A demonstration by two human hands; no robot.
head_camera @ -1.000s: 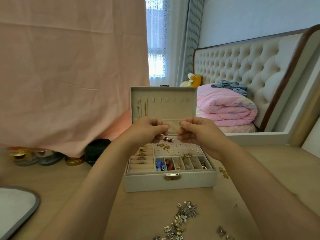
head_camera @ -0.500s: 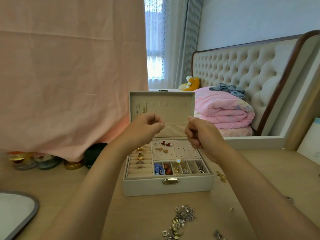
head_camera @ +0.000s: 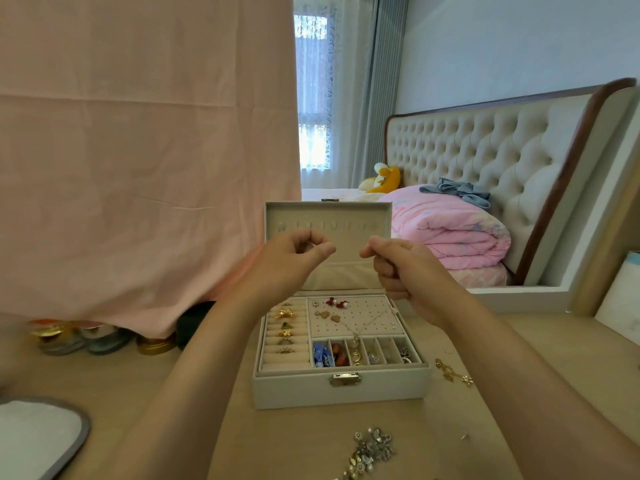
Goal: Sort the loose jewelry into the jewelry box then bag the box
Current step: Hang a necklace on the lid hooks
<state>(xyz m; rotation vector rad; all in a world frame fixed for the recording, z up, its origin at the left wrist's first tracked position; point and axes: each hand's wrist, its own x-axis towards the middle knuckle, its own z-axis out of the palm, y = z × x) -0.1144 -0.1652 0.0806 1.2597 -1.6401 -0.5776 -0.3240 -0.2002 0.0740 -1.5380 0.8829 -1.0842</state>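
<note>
Head view: our left hand [head_camera: 291, 261] and right hand [head_camera: 401, 268] pinch a thin necklace [head_camera: 356, 340] at the box's [head_camera: 294, 393] 12 o'clock; if we let one end slip, it could snag the earrings [head_camera: 336, 303].

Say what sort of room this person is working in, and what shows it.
Most likely a bedroom: a tufted headboard, a folded pink quilt in front of it, and a curtained window behind.

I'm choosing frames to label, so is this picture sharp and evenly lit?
Head view: jewelry box sharp; the necklace below the right hand barely shows; tins at the left edge smear; the window blows out white; wide-angle bends the headboard.
</note>
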